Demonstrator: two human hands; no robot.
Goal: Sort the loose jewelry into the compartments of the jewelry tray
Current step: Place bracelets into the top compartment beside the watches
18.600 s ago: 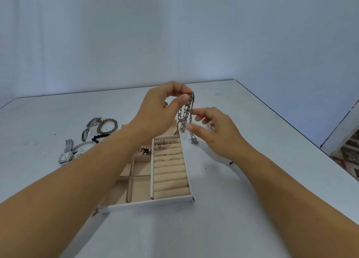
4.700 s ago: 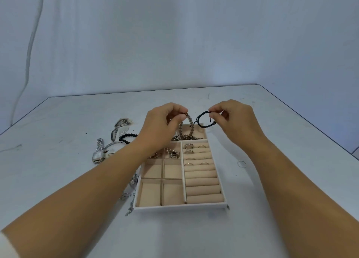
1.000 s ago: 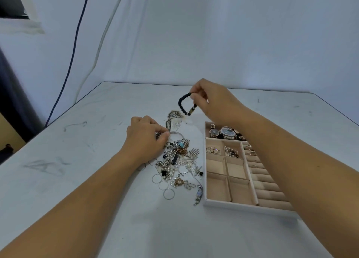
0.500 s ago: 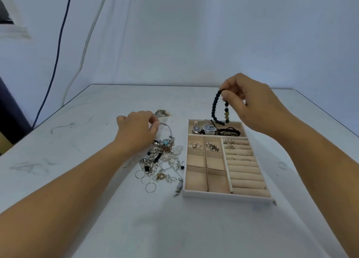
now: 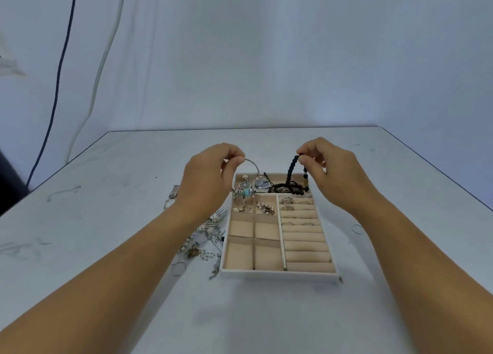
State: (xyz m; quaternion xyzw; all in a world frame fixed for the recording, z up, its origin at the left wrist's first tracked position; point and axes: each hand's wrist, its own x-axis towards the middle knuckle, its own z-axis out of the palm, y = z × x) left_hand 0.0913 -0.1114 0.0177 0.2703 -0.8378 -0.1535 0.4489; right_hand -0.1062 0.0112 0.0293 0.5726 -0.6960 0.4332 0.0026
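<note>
White table, pale wall, two cables far left. One jewelry tray, centre; two watches in far compartment. Left hand pinches charm bangle; right hand pinches black bead bracelet, both above the tray's far end. Loose jewelry left of tray.

Beige-lined jewelry tray with a white outer wall on a white, grey-scuffed table; black bead bracelet far right, silver bangle with turquoise charms, silver loose jewelry left of the tray
</note>
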